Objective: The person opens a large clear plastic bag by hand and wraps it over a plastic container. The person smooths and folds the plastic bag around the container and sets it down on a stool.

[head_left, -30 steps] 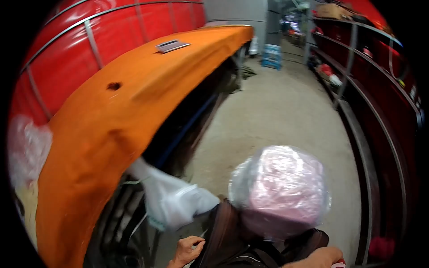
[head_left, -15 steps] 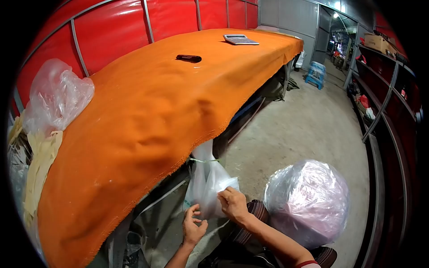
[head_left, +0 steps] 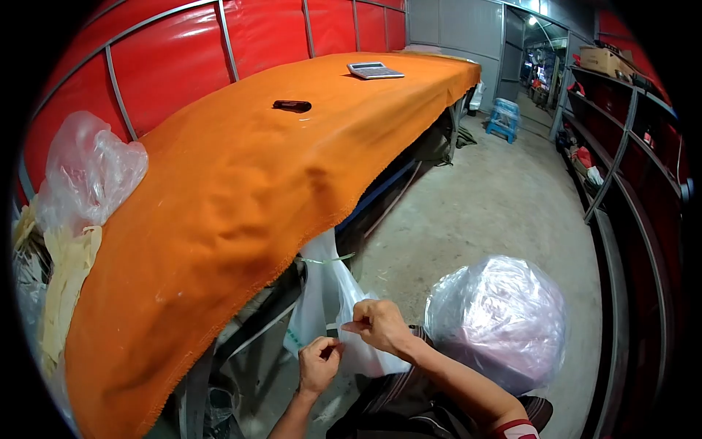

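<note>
White translucent plastic bags (head_left: 316, 289) hang below the edge of the orange-covered table, with a thin green tie (head_left: 325, 259) around their upper part. My right hand (head_left: 380, 325) pinches one plastic bag, which is pulled out to the right and spreads below the hand over my leg. Just to the left and lower, my left hand (head_left: 319, 364) has its fingers curled, with thumb and fingertips closed at the edge of the same bag. The fingertips of both hands are close together. The exact contact of the left fingertips is partly hidden.
A large clear plastic bundle (head_left: 497, 322) stands on the floor at my right. The orange cloth (head_left: 219, 219) carries a calculator (head_left: 375, 70) and a dark object (head_left: 292, 106). Crumpled clear plastic (head_left: 91, 172) lies left. A blue stool (head_left: 503, 119) and metal shelves (head_left: 621, 161) stand beyond.
My right hand has drawn the bag's edge outward and the bag has spread to the right. My left hand's fingers have gone from spread to closed, nearer the right hand. The view has shifted slightly.
</note>
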### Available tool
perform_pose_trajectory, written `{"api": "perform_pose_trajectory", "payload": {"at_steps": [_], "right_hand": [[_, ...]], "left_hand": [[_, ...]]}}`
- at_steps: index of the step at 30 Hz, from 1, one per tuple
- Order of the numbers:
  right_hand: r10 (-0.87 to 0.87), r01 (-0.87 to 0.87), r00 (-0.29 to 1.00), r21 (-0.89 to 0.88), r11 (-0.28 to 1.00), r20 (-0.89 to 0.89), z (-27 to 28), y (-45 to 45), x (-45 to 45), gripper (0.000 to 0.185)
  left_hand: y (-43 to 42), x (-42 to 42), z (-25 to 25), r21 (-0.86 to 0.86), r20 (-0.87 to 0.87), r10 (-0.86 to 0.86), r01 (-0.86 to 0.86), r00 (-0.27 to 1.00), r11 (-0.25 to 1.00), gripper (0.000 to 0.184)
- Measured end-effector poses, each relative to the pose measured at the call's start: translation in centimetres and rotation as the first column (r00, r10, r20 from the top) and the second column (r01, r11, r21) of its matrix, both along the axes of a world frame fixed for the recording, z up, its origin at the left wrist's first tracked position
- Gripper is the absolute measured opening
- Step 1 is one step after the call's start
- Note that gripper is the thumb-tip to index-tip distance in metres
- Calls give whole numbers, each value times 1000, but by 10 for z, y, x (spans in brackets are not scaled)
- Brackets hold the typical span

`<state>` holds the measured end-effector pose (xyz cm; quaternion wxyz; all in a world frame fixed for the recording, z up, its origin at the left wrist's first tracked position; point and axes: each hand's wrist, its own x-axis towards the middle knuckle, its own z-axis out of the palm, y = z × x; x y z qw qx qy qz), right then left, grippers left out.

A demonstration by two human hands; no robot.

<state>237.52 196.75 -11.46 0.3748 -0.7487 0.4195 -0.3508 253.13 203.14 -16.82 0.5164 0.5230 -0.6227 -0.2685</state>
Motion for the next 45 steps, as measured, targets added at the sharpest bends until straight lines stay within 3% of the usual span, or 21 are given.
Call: {"api": "perform_pose_trajectory", "payload": {"at_steps": [1, 5, 6, 8, 10, 12, 15, 20, 22, 24, 26, 30, 32, 34, 35, 37, 39, 41, 42, 44, 45], "right_hand": [[-22, 0, 996, -248, 969, -86, 1, 2, -1, 29], [-52, 36, 993, -143, 989, -110, 11, 12, -5, 28], [-140, 97, 986, -371, 924, -91, 14, 19, -7, 29], [-218, 150, 975, -576, 803, -50, 21, 33, -11, 30], [178, -211, 975, -292, 933, -136, 26, 54, -21, 25], [162, -167, 985, -107, 980, -60, 27, 73, -29, 25], [115, -111, 992, 86, 990, -52, 35, 92, -57, 21], [286, -256, 954, 253, 933, -89, 14, 146, -130, 19], [6, 25, 994, 286, 958, -107, 0, 176, -167, 18], [-207, 195, 977, 562, 804, -44, 39, 186, -177, 17], [-372, 255, 928, 681, 686, 27, 52, 196, -182, 19], [-238, 207, 971, 449, 869, 13, 17, 216, -212, 25], [-279, 287, 955, 564, 775, -102, 41, 224, -221, 25], [-238, 429, 826, 296, 853, -512, 32, 220, -239, 24], [-409, 427, 804, -59, 902, -432, 25, 223, -239, 24], [-488, 450, 842, -200, 871, -230, 30, 214, -224, 33], [-511, 476, 859, -337, 812, -18, 35, 205, -210, 45], [-544, 569, 622, 151, 808, 564, 33, 199, -202, 43], [-588, 596, 621, 174, 784, 519, 15, 196, -216, 36], [-365, 271, 590, 250, 930, 720, -55, 179, -252, 31], [-366, 277, 587, 246, 929, 722, -31, 182, -248, 31]], "left_hand": [[0, -1, 1, 54, -56, 15, -12, 998, 998, 7], [4, 12, 27, 257, -111, -181, 204, 977, 945, 6], [11, 11, 34, 258, -111, -183, 206, 977, 944, 6], [25, 10, 51, 224, -249, -552, 602, 796, 766, 8], [40, -5, 61, 228, -359, -534, 626, 766, 745, 8], [43, -12, 60, 230, -455, -519, 658, 724, 717, 9], [42, -22, 68, 279, -186, -806, 817, 562, 505, 8], [47, -14, 104, -1, -72, -611, 612, 789, 791, 20], [40, -16, 88, -122, 13, -411, 409, 912, 904, 26], [31, -43, 95, -72, -4, -227, 226, 974, 972, 41], [16, -72, 99, -193, 197, -239, 277, 951, 941, 58], [-11, -120, 44, -99, 445, -789, 899, 424, 427, 33], [-19, -141, 62, -70, 437, -803, 905, 406, 420, 30], [-8, -156, 81, 27, 350, -819, 870, 454, 493, 23], [0, -163, 86, 82, 301, -821, 844, 486, 530, 20], [9, -180, 90, 133, 258, -819, 821, 512, 555, 17], [17, -200, 91, 41, 455, -703, 775, 547, 630, 21], [21, -216, 95, -174, 415, -639, 747, 647, 642, 31], [21, -218, 99, -185, 425, -640, 753, 640, 631, 31], [29, -220, 109, -36, 497, -610, 718, 616, 695, 33], [32, -219, 113, -39, 501, -612, 722, 612, 690, 33]]}}
